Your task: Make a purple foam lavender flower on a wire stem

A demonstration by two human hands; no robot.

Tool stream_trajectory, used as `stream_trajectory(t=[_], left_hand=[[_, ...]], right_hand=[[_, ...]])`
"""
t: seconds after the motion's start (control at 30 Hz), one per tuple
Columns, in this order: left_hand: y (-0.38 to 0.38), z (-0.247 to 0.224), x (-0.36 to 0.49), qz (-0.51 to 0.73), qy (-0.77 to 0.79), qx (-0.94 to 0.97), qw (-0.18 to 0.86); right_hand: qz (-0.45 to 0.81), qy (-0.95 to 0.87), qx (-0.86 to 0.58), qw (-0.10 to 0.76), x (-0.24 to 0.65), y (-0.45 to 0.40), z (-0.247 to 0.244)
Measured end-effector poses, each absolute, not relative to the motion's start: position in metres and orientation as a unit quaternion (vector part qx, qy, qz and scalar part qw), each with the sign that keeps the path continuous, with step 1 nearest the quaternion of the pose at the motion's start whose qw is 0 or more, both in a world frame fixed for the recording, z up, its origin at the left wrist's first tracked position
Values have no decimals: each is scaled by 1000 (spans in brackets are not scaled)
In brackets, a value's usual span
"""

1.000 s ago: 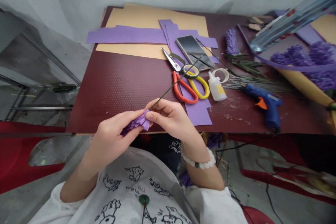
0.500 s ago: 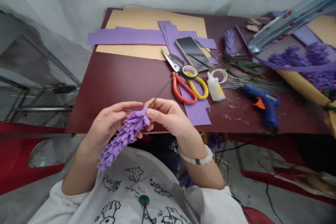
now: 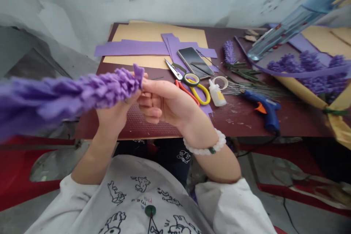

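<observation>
A frilled purple lavender flower (image 3: 90, 91) is raised close to the camera, its tip running off the left edge and blurred. My right hand (image 3: 170, 106) pinches its base between thumb and fingers, the other fingers curled. Behind and under the flower, my left hand (image 3: 113, 113) supports it near the base, with its fingers mostly hidden by the petals. Only a short bit of the dark stem shows past my right thumb. On the table beyond my right hand lie scissors (image 3: 202, 93) with red and yellow handles and a roll of green tape (image 3: 191, 79).
A phone (image 3: 194, 60), a white glue bottle (image 3: 217, 95) and purple strips (image 3: 131, 47) on tan sheets lie on the dark red table (image 3: 233, 117). To the right are a blue glue gun (image 3: 264, 108), thin wires, a tilted clear bottle (image 3: 290, 23) and a wrapped purple bouquet (image 3: 309, 65).
Both hands have lifted the flower up toward the camera. It has swung from pointing down-left to lying nearly level, pointing left. The view has shifted slightly.
</observation>
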State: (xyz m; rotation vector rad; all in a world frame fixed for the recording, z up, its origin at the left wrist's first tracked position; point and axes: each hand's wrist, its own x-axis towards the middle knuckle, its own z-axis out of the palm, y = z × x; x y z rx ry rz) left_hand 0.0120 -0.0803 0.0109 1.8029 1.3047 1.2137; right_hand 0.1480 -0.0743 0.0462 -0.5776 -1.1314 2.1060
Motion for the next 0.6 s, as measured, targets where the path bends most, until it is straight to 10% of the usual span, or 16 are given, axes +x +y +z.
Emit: stream_trajectory(t=[0.23,0.6], left_hand=[[-56,31,6,706,367,462,391],[-114,-16,28,531,461,498,507]], right_hand=[[634,-606,-264,400,171,-77,61],[482,-646,-318,500,168,-61,26]])
